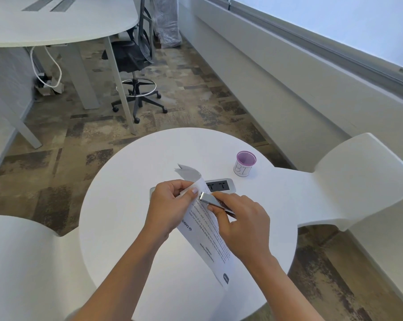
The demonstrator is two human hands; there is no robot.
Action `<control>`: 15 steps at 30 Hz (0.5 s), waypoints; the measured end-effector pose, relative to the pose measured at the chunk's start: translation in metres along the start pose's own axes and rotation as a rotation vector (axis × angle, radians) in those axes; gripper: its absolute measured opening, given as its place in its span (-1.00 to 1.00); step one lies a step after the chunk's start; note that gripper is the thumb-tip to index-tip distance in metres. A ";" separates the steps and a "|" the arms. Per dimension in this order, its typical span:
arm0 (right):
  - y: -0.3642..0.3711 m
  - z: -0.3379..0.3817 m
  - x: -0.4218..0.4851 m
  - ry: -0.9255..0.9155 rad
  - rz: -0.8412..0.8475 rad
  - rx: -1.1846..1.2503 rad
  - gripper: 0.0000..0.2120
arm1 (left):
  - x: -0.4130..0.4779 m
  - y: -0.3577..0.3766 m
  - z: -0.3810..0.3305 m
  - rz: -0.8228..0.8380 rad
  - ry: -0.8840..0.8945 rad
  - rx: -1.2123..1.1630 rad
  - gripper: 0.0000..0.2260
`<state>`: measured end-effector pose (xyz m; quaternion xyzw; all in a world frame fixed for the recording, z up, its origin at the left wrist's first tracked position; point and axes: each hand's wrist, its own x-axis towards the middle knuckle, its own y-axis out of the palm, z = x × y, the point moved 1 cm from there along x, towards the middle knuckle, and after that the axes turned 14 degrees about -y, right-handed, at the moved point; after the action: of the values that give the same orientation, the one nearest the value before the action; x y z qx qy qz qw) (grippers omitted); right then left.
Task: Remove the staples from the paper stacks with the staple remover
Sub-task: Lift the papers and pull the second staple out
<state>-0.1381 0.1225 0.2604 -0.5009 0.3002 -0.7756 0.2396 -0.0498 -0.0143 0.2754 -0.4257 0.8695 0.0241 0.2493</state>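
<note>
Now, left hand [170,205]: at frame centre, fingers curled round the turned-back top corner of the paper stack, thumb pressed on the sheets.
Right hand [240,225]: just right of centre, fingers wrapped round the staple remover, aiming its tip at that corner beside the left thumb.
Staple remover [211,200]: shiny metal, rigid, probably slick; best held by its flanks, as here. Whether its jaws are parted cannot be told.
Paper stack [205,237]: printed sheets running from centre toward lower right, lifted off the table, top pages curled back. Light and floppy, likely to tear at the staple hole, so hold it close to the corner.
Staple: too small to make out.
Round white table [126,205]: beneath both hands.
Socket panel [221,185]: set in the tabletop just behind the hands.
Purple-rimmed cup [245,164]: marked "BI", upright, right of centre, apart from the paper.
</note>
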 end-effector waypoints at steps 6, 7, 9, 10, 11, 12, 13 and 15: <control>0.005 0.000 -0.003 -0.053 -0.049 -0.084 -0.85 | -0.004 0.001 0.000 -0.016 0.016 0.012 -0.91; 0.007 0.000 -0.005 -0.048 -0.068 -0.074 -0.85 | -0.004 0.001 0.001 -0.016 0.014 0.010 -0.91; 0.012 0.001 -0.009 -0.006 -0.111 -0.006 -0.86 | -0.004 0.002 0.002 -0.016 0.010 0.009 -0.91; 0.014 0.001 -0.011 0.035 -0.128 0.049 -0.85 | -0.004 0.001 0.003 -0.011 0.005 0.005 -0.91; 0.016 0.002 -0.013 0.086 -0.136 0.111 -0.83 | -0.004 0.002 0.004 -0.004 -0.001 -0.005 -0.91; 0.017 0.004 -0.015 0.141 -0.130 0.172 -0.80 | -0.004 0.001 0.004 0.005 -0.005 -0.015 -0.91; 0.019 0.005 -0.015 0.192 -0.114 0.222 -0.75 | -0.004 0.002 0.004 0.012 -0.008 -0.022 -0.92; 0.021 0.006 -0.017 0.273 -0.077 0.292 -0.74 | -0.004 0.002 0.004 0.018 -0.008 -0.025 -0.92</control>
<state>-0.1245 0.1180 0.2368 -0.3622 0.1950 -0.8802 0.2368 -0.0477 -0.0093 0.2729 -0.4209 0.8720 0.0390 0.2470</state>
